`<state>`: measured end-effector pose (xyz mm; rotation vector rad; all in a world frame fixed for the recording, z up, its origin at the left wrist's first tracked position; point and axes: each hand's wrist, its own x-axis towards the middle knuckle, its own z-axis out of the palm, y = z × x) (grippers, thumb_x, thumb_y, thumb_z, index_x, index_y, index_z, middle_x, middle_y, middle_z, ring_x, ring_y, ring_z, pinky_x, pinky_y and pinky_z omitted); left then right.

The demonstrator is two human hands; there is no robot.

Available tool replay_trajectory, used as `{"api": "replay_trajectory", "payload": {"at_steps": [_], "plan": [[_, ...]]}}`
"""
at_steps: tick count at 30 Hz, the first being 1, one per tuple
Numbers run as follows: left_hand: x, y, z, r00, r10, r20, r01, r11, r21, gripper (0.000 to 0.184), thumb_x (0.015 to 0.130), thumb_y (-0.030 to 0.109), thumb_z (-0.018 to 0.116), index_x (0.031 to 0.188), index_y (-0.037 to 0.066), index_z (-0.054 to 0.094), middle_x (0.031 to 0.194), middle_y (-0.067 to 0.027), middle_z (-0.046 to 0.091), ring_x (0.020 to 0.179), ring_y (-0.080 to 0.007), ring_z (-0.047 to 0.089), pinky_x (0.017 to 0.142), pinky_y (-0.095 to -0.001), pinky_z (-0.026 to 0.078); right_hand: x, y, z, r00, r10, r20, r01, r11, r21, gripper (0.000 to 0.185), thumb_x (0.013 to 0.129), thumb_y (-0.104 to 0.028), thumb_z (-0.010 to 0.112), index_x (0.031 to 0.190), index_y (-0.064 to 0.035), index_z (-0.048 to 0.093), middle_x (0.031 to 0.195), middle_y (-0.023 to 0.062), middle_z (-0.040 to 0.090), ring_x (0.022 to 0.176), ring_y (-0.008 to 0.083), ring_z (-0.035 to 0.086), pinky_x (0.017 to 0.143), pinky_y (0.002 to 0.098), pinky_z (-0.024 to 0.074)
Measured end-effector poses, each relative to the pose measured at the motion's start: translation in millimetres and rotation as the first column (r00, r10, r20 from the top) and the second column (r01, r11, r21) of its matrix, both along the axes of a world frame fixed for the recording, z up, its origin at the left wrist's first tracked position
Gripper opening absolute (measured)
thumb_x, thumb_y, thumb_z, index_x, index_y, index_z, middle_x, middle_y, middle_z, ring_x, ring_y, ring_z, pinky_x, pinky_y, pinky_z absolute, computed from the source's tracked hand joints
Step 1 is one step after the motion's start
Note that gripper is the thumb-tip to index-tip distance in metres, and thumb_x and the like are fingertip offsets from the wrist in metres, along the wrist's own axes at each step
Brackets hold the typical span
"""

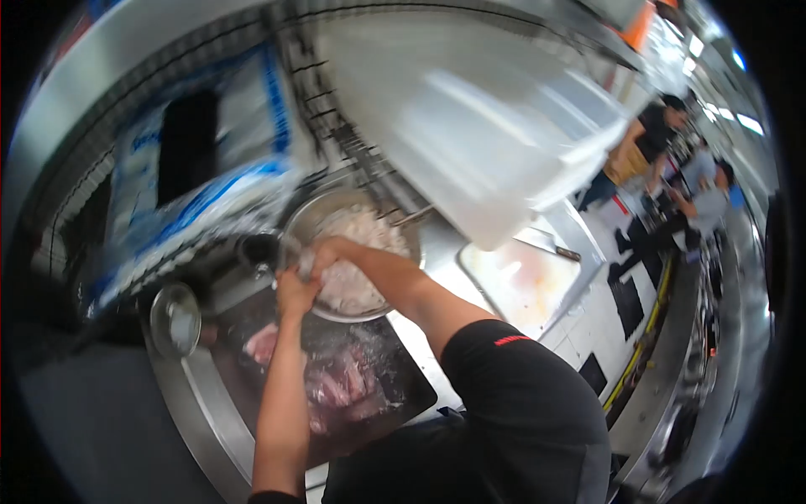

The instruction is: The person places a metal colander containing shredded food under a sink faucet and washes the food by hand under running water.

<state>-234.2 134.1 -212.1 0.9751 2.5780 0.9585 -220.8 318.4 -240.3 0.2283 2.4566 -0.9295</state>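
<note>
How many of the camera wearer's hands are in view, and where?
2. The left hand is at the left edge of the large metal bowl; the right hand is close beside it, over the bowl. Blur may hide some fingers.

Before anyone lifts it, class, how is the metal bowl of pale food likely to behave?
The metal bowl would probably feel heavy, given the heap of pale food inside. It should stay stiff, since its wall looks like smooth metal. Tilting might spill some food, because the top is open.
</note>
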Motion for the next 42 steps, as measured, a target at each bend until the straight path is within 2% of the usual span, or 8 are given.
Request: {"api": "replay_trajectory", "payload": {"at_steps": [2, 8, 10, 14, 16, 20, 29, 42], "plan": [[3.3, 1.7, 11.0, 0.998, 0.014, 0.059, -0.012, 0.999, -0.030, 0.071, 0.054, 0.026, 0.085, 0.115, -0.001, 0.061, 0.115, -0.0241, 0.056, 0.104, -0.0383, 0.058, 0.089, -0.0429, 0.047, 3.4, -3.2, 11.7, 0.953, 0.206, -0.224, -0.241, 0.960, -0.143, 0.057, 0.050, -0.035, 0.082, 0.096, -0.0041, 0.070, 0.094, 0.0150, 0.069, 0.088, 0.0275, 0.065, 0.079, 0.0387, 0.0498], [-5.4, 2.2, -0.8, 0.913, -0.218, 0.346, 0.136, 0.960, 0.246, 0.074, 0.052, 0.029, 0.087, 0.111, -0.008, 0.061, 0.101, -0.0237, 0.065, 0.094, -0.0337, 0.062, 0.086, -0.0391, 0.048, 33.8, 11.1, 61.6, 0.962, 0.054, -0.266, -0.093, 0.987, -0.135, 0.066, 0.050, -0.021, 0.082, 0.110, 0.0003, 0.062, 0.104, 0.0154, 0.066, 0.094, 0.0260, 0.063, 0.083, 0.0379, 0.0486], [-3.9, 1.4, -0.7, 0.996, -0.043, 0.084, 0.034, 0.993, 0.112, 0.077, 0.052, 0.029, 0.088, 0.112, -0.010, 0.059, 0.100, -0.0239, 0.065, 0.094, -0.0348, 0.062, 0.086, -0.0391, 0.048, 41.2, 29.1, 43.0, 0.898, -0.309, -0.313, 0.209, 0.926, -0.313, 0.079, 0.054, -0.027, 0.084, 0.124, -0.0024, 0.055, 0.118, 0.0196, 0.060, 0.107, 0.0310, 0.058, 0.090, 0.0392, 0.0464], [0.3, 1.6, 14.6, 0.965, -0.108, 0.237, 0.074, 0.987, 0.145, 0.085, 0.050, 0.032, 0.089, 0.116, -0.012, 0.056, 0.111, -0.0284, 0.059, 0.105, -0.0368, 0.058, 0.091, -0.0409, 0.045, 56.1, 41.2, 7.5, 0.759, -0.610, -0.228, 0.304, 0.642, -0.704, 0.095, 0.053, -0.028, 0.086, 0.132, 0.0017, 0.043, 0.127, 0.0237, 0.052, 0.115, 0.0342, 0.053, 0.095, 0.0386, 0.0444], [-3.0, -0.9, -1.1, 0.988, -0.095, 0.121, 0.079, 0.988, 0.135, 0.083, 0.052, 0.030, 0.089, 0.116, -0.011, 0.057, 0.110, -0.0284, 0.060, 0.104, -0.0375, 0.058, 0.091, -0.0407, 0.045, 73.5, 44.3, 31.4, 0.895, -0.258, -0.363, 0.162, 0.948, -0.273, 0.078, 0.052, -0.018, 0.086, 0.120, 0.0010, 0.054, 0.113, 0.0168, 0.061, 0.107, 0.0269, 0.057, 0.091, 0.0373, 0.0460], [-3.9, 4.4, -8.2, 0.996, -0.040, -0.078, 0.049, 0.991, 0.124, 0.059, 0.063, 0.013, 0.078, 0.115, -0.006, 0.060, 0.102, -0.0265, 0.065, 0.097, -0.0388, 0.062, 0.088, -0.0400, 0.047, 55.4, 51.1, 13.1, 0.924, -0.059, -0.377, 0.083, 0.995, 0.049, 0.087, 0.046, -0.028, 0.089, 0.122, -0.0014, 0.054, 0.117, 0.0198, 0.060, 0.111, 0.0325, 0.056, 0.095, 0.0374, 0.0439], [-9.4, 9.2, -14.7, 0.961, 0.120, 0.248, -0.148, 0.984, 0.097, 0.044, 0.066, -0.004, 0.056, 0.108, -0.001, 0.066, 0.101, -0.0273, 0.065, 0.099, -0.0382, 0.063, 0.086, -0.0402, 0.048, 33.8, -0.9, -4.8, 0.840, 0.304, -0.450, -0.254, 0.952, 0.170, 0.075, 0.043, -0.019, 0.084, 0.113, -0.0142, 0.059, 0.100, 0.0123, 0.066, 0.100, 0.0328, 0.062, 0.085, 0.0422, 0.0473], [2.7, 8.9, -2.8, 0.998, 0.062, 0.025, -0.064, 0.994, 0.092, 0.042, 0.070, 0.006, 0.063, 0.111, 0.003, 0.065, 0.102, -0.0230, 0.066, 0.101, -0.0376, 0.062, 0.086, -0.0413, 0.048, 48.3, -26.2, 28.8, 0.911, -0.012, -0.413, 0.230, 0.844, 0.485, 0.042, 0.065, -0.020, 0.070, 0.106, -0.0159, 0.062, 0.084, 0.0093, 0.068, 0.082, 0.0298, 0.067, 0.074, 0.0450, 0.0513]]}}
